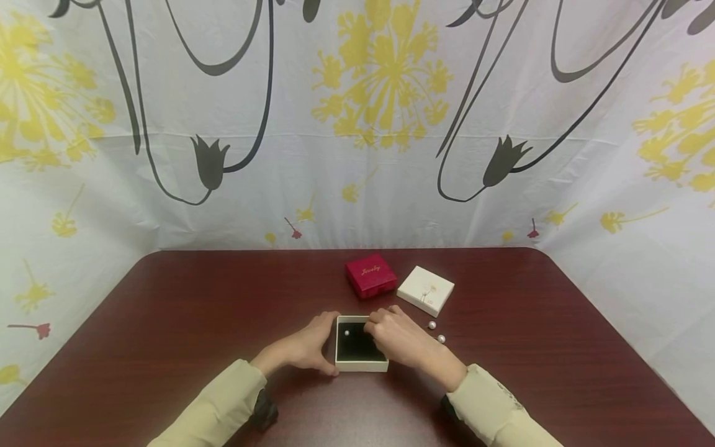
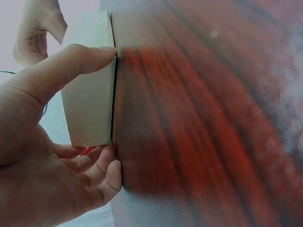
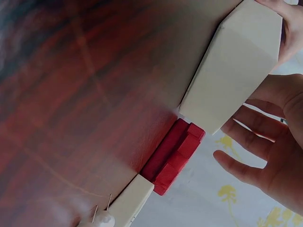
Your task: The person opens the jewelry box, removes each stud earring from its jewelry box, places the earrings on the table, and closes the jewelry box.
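Observation:
A white box [image 1: 362, 367] with a dark green or black lining stands without its lid on the table. One pearl earring [image 1: 347, 333] sits on the lining near the left side. My left hand [image 1: 304, 343] grips the box's left side, thumb [image 2: 78, 61] along one wall and fingers bent at the far corner. Over the right part of the box my right hand [image 1: 403, 337] reaches in with bent fingers. Its fingertips, and anything between them, are hidden by the hand in the head view and by the box wall in the right wrist view.
Two pearl earrings [image 1: 432, 325] lie on the table right of my right hand; their metal pins show in the right wrist view. Behind them is a white lid or box [image 1: 426, 289] with a flower print. A red jewelry box [image 1: 371, 275] stands behind the white box.

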